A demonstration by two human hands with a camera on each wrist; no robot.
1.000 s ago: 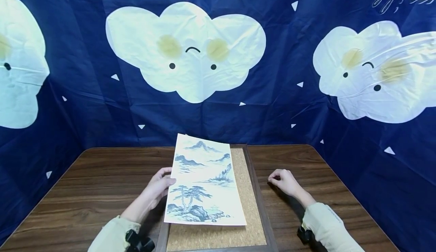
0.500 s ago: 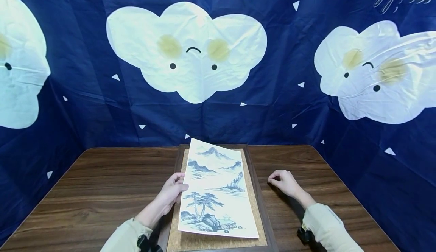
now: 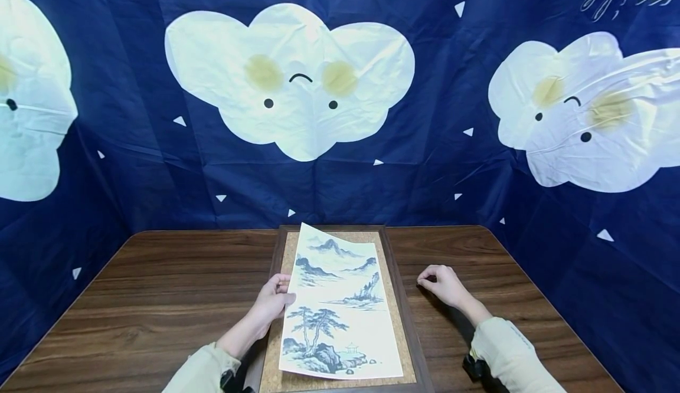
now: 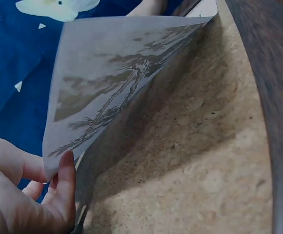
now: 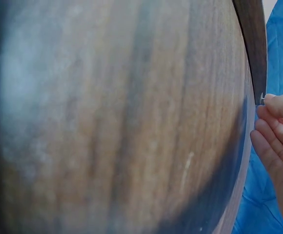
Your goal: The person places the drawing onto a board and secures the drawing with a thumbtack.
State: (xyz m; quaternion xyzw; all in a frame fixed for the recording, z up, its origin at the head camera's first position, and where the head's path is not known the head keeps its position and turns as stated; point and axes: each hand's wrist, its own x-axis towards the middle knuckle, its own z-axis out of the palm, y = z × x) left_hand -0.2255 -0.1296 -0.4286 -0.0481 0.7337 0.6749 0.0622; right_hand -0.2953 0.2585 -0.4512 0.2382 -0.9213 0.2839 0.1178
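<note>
My left hand [image 3: 268, 307] pinches the left edge of a sheet of paper [image 3: 340, 290] printed with a blue ink landscape of mountains and pines. The sheet lies over a framed cork board [image 3: 395, 298], its left side lifted; in the left wrist view a gap shows between the curled paper [image 4: 97, 73] and the cork [image 4: 210, 146]. Off to the right of the board, my right hand [image 3: 446, 287] is held at the table with thumb and forefinger together. The right wrist view shows a tiny pin-like thing [image 5: 262, 99] at those fingertips, mostly hidden.
The board's dark wooden frame [image 3: 409, 328] stands on a brown wood-grain table [image 3: 175, 292]. Behind and at both sides hangs a blue cloth [image 3: 441, 163] with white clouds, close to the table's edges.
My left hand has brought the sheet rightward and down, nearer the viewer, so it lies within the board's frame, its bottom lower over the cork. The right hand stays in place.
</note>
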